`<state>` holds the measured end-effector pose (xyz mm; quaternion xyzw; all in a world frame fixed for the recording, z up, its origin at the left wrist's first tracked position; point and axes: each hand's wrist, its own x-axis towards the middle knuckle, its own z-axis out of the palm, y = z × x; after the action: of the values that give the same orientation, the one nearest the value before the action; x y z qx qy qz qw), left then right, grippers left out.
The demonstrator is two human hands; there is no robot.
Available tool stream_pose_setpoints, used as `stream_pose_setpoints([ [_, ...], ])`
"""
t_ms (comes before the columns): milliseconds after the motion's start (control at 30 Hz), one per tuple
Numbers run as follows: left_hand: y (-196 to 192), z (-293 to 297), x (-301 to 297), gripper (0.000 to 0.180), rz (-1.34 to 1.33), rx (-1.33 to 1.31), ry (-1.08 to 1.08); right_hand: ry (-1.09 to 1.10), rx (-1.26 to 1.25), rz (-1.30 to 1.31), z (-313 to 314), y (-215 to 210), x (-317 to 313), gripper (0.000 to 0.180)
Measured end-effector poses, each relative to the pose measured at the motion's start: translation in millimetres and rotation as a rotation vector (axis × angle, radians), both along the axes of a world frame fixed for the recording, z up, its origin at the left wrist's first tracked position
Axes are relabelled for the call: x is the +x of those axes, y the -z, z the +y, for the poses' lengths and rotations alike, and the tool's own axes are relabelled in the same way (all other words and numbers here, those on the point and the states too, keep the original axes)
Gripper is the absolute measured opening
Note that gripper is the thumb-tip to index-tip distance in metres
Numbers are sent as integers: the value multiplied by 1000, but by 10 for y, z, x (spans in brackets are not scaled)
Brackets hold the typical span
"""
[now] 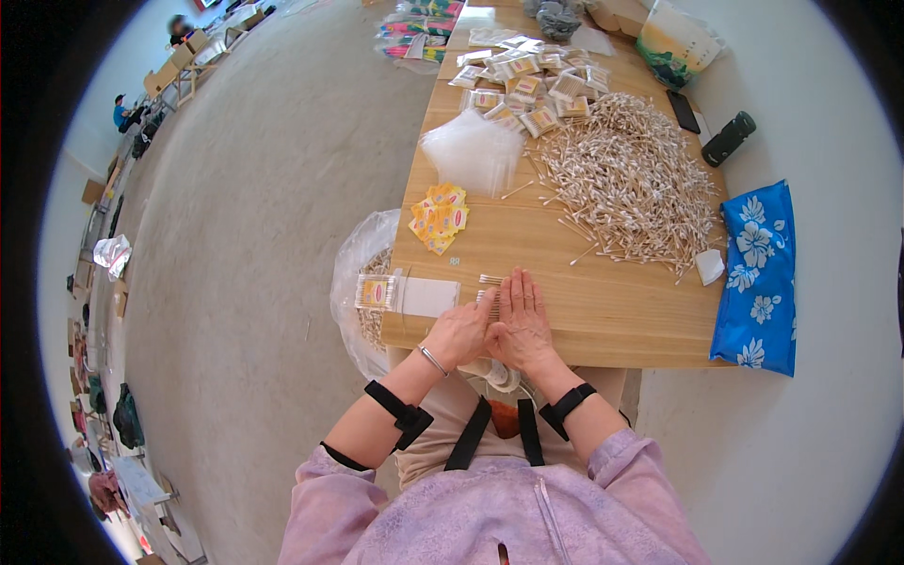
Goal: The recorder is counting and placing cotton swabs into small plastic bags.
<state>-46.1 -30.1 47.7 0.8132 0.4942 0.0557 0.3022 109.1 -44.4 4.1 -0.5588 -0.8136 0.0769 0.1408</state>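
Note:
Close to the table's near edge, a small row of cotton swabs (489,299) lies between my two hands. My left hand (458,332) is closed, its curled fingers against the left side of the row. Stretched flat with its fingers side by side, my right hand (521,323) rests along the right side and covers part of the swabs. The hands touch or nearly touch at the thumbs. Left of them is a white card (431,296), and beyond it a clear packet of cotton swabs (377,292) with a yellow label sits at the table corner.
A big heap of loose swabs (631,179) covers the table's right. Yellow labels (439,218), clear bags (476,151) and filled packets (527,85) lie farther off. A blue flowered pouch (756,278), black cylinder (729,138) and phone (683,111) line the right side. An open bag (344,320) hangs beside the left corner.

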Motion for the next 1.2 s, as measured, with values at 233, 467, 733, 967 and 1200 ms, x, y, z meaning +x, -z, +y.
stream_pose_setpoints([
  [233, 56, 52, 32, 73, 80, 31, -34, -4, -31, -6, -3, -65, -3, 93],
  [467, 120, 48, 51, 80, 79, 149, -48, -13, -56, -18, -9, -115, 9, 97],
  [733, 76, -3, 50, 63, 92, 105, -102, -49, -81, -22, -106, -147, -19, 96],
  [967, 94, 44, 118, 44, -193, 184, -373, -35, -145, -96, -101, -128, -19, 100],
  [1200, 519, 105, 220, 41, -1042, 37, -636, 12, -131, -115, -106, -164, -105, 95],
])
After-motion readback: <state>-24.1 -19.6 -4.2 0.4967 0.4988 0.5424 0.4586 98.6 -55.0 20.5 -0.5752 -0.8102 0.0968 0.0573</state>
